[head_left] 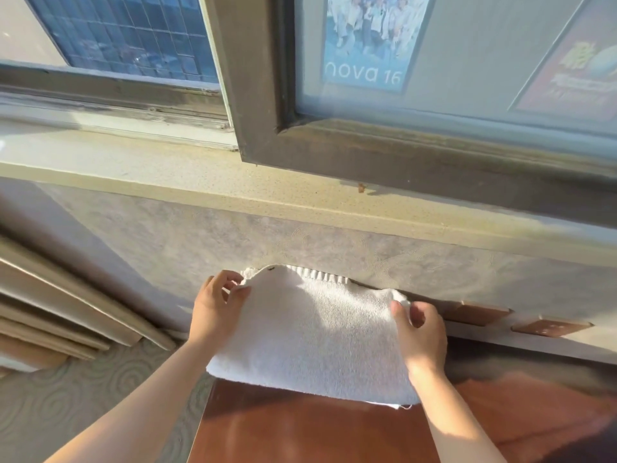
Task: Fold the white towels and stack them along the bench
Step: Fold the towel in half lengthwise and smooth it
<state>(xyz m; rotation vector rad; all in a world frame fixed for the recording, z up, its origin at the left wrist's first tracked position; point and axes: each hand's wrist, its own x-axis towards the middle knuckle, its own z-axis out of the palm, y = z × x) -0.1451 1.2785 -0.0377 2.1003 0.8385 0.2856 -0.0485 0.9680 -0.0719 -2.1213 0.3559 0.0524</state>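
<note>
**Head view: 1 white towel held by its far corners over the bench**

Head view shows 1 white towel (314, 332) spread over the near end of a reddish wooden bench (300, 429), just below a window sill (233, 192). The left hand (213, 312) pinches the far left corner between thumb and fingers; the right hand (420, 332) pinches the far right corner the same way. Both hands are closed on cloth, not spread flat. Holding the 2 far corners likely keeps the edge taut and even for folding. The towel lies between the hands and stretches back toward the person, its near edge hanging slightly past the bench's left side. A ribbed hem shows along the far edge. No finished stack is in view.
</note>
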